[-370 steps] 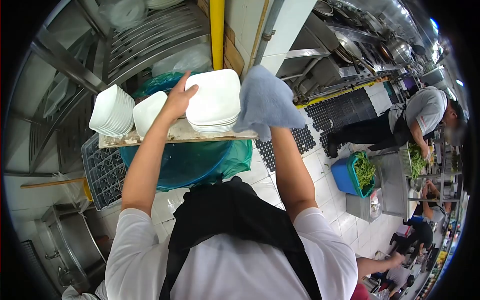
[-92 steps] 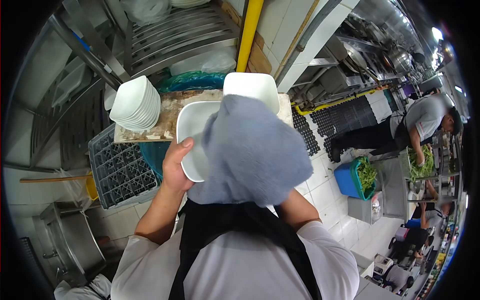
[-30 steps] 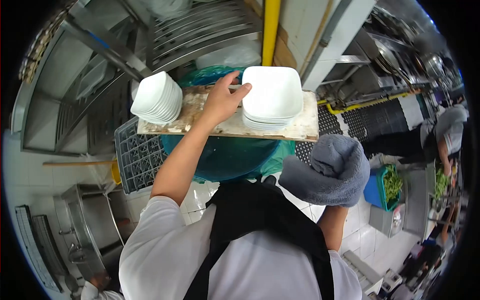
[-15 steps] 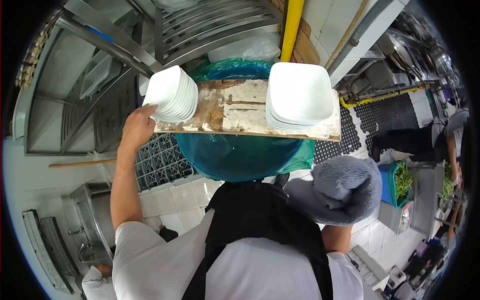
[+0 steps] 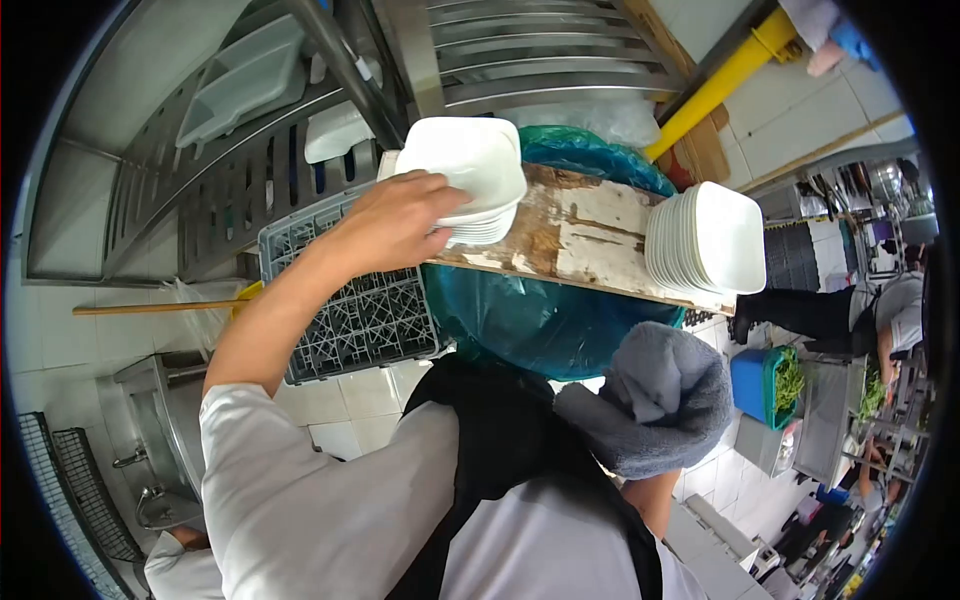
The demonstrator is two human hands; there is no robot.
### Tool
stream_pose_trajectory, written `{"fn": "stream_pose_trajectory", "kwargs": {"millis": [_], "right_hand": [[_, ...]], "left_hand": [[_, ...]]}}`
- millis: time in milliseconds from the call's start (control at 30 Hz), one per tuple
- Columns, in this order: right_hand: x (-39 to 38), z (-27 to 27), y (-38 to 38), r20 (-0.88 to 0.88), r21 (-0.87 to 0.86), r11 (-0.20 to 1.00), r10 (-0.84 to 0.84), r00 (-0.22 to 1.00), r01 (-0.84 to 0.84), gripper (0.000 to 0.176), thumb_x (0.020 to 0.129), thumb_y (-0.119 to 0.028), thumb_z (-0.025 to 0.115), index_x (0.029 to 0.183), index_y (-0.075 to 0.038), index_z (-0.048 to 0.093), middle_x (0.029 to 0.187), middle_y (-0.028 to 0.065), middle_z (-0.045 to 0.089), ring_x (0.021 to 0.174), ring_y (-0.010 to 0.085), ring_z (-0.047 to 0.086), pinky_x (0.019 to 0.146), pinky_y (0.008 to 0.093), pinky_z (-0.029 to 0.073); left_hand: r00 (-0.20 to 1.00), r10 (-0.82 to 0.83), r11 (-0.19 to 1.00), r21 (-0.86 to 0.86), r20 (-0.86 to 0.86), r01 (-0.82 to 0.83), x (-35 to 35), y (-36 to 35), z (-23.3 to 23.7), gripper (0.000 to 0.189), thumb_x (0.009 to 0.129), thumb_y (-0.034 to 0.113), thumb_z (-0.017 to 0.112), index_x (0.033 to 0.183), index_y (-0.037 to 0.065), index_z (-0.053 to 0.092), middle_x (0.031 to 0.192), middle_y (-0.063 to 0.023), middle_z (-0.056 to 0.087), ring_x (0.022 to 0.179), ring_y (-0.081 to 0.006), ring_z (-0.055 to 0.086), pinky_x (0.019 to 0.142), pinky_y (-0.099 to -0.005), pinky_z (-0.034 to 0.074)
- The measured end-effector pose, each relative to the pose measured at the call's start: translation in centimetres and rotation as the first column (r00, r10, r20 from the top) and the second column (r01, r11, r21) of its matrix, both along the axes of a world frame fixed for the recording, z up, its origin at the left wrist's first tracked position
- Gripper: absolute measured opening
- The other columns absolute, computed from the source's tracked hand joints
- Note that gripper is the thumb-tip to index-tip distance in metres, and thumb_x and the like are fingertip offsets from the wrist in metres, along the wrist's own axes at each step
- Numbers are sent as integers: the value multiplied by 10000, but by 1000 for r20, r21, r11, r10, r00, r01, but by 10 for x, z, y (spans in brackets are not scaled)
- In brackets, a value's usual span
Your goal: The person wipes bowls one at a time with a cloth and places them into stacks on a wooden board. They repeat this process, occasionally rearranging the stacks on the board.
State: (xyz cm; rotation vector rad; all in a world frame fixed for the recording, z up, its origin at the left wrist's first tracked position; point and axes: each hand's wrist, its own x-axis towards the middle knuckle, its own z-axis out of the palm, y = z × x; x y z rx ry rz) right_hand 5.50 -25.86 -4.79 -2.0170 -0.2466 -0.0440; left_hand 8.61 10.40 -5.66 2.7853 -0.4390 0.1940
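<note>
My left hand [image 5: 400,222] is closed on the rim of a white square bowl [image 5: 465,160] at the top of the left stack. That stack stands on a worn wooden board [image 5: 570,225] laid across a bin with a green liner [image 5: 540,320]. Near the board's right end stands a second stack of white bowls [image 5: 705,240]. A grey towel [image 5: 650,400] covers my right hand, so its fingers are hidden; only the forearm shows below the cloth.
A grey dish rack [image 5: 365,315] lies left of the bin. Metal slatted shelves [image 5: 550,50] rise behind it, beside a yellow pipe [image 5: 715,85]. At the right are a blue container with greens [image 5: 755,385] and another person [image 5: 895,310].
The view has turned, so the board and stacks appear shifted and tilted. My left hand has moved from the left stack's edge to the rim of its top bowl, which sits askew.
</note>
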Motion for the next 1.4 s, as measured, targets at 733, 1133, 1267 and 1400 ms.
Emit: {"fn": "stream_pose_trajectory", "kwargs": {"millis": [733, 1133, 1267, 1400], "right_hand": [[42, 39, 91, 513, -625, 767, 544, 664, -146, 538, 769, -226, 741, 1247, -30, 589, 1004, 100, 644, 720, 228, 607, 561, 367, 410], [54, -21, -5, 244, -326, 768, 632, 736, -552, 486, 742, -200, 703, 1199, -63, 611, 1037, 159, 645, 810, 266, 631, 551, 398, 422], [54, -67, -11, 197, -141, 738, 674, 712, -660, 471, 733, -192, 690, 1184, -74, 618, 1048, 178, 645, 840, 278, 639, 548, 408, 426], [32, -147, -3, 221, 227, 627, 712, 666, -745, 458, 724, -183, 678, 1168, -85, 626, 1059, 198, 646, 870, 291, 647, 544, 419, 430]], "left_hand": [[998, -35, 199, -979, -50, -42, -82, -138, 10, 259, 915, 122, 621, 1073, -82, 642, 937, -57, 696, 817, -123, 634, 770, -267, 503], [979, -10, -147, -969, -201, -200, -58, -129, -37, 612, 971, 256, 583, 1472, 13, 331, 1448, -158, 471, 1333, -298, 475, 1085, -501, 408], [854, -141, -399, -761, -500, -511, -69, -162, -29, 521, 1005, 325, 541, 1434, 66, 398, 1361, -147, 534, 1216, -254, 571, 1009, -520, 461], [768, 7, -479, -676, -641, -560, -71, -196, -48, 510, 1007, 307, 518, 1413, 17, 410, 1354, -169, 534, 1181, -287, 585, 1007, -439, 470]]}}
